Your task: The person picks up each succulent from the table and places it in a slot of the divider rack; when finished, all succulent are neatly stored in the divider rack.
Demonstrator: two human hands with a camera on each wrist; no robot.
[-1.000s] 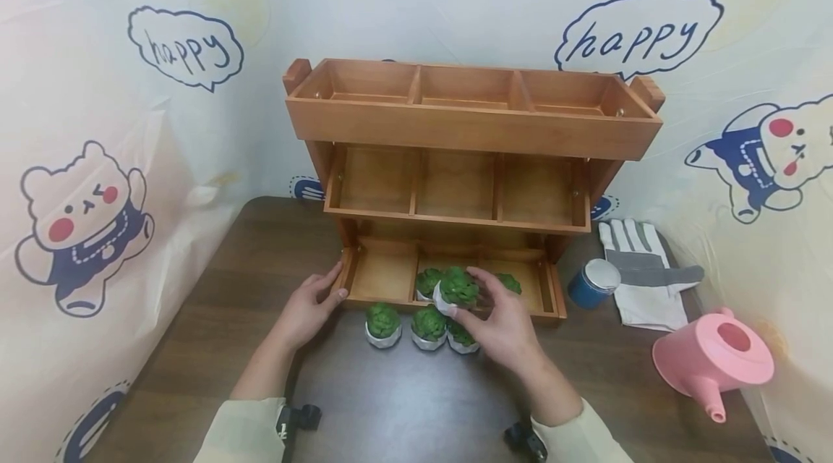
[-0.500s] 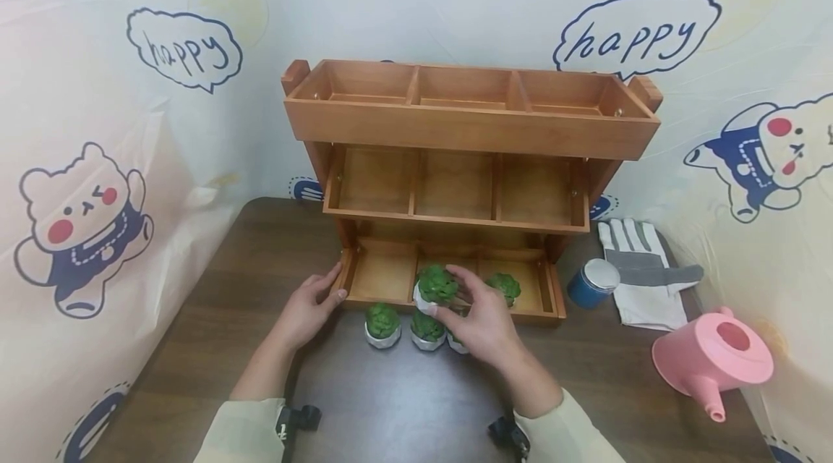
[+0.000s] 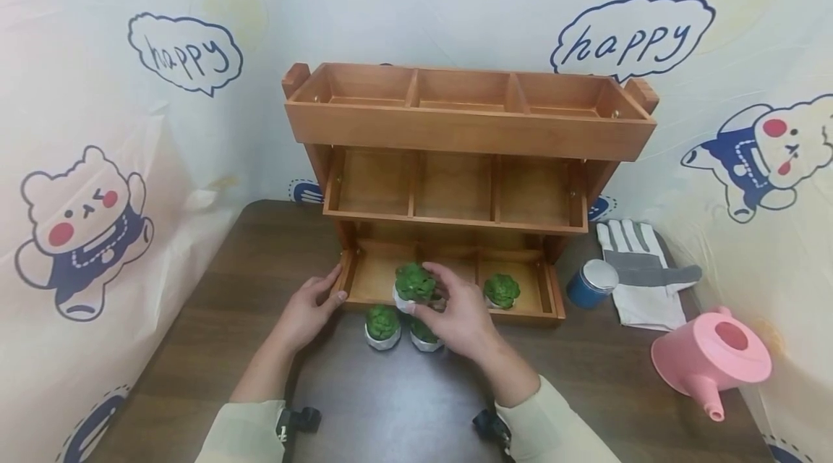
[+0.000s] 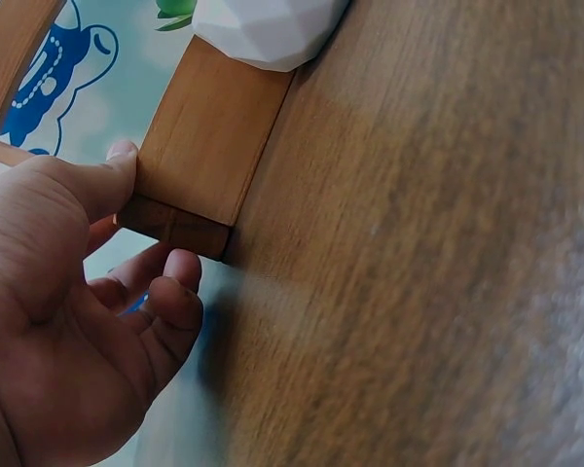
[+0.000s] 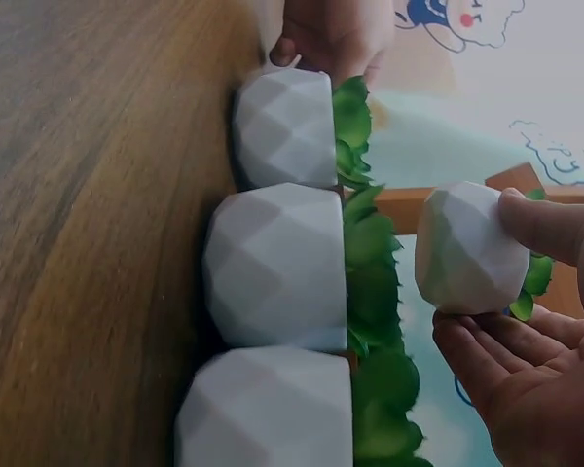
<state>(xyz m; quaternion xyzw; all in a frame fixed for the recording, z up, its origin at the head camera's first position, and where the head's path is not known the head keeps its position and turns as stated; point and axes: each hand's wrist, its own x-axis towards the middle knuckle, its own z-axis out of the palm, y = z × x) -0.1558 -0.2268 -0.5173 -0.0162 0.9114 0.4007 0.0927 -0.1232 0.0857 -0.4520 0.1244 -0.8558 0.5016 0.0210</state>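
Note:
My right hand point(image 3: 458, 318) pinches a small potted succulent point(image 3: 414, 282) between thumb and fingers. It hangs over the bottom tier of a wooden shelf point(image 3: 468, 129), near the divider between the left and middle compartments. The right wrist view shows its white faceted pot point(image 5: 470, 248) clear of the row of pots. My left hand point(image 3: 309, 312) holds the bottom tier's left front corner point(image 4: 200, 185), thumb against the wood. More potted succulents point(image 3: 382, 325) line up on the table before the shelf, partly covered by my right hand. Another succulent point(image 3: 502, 291) sits in the bottom right compartment.
Right of the shelf stand a blue can with a silvery lid point(image 3: 593, 282) and a grey-and-white glove point(image 3: 644, 271). A pink watering can point(image 3: 709, 354) is nearer the table's right edge. A printed cloth point(image 3: 416, 7) hangs behind and on both sides.
My right hand has moved left with the succulent, from the middle compartment toward the left one. The succulent in the right compartment now shows fully. My left hand stays at the corner.

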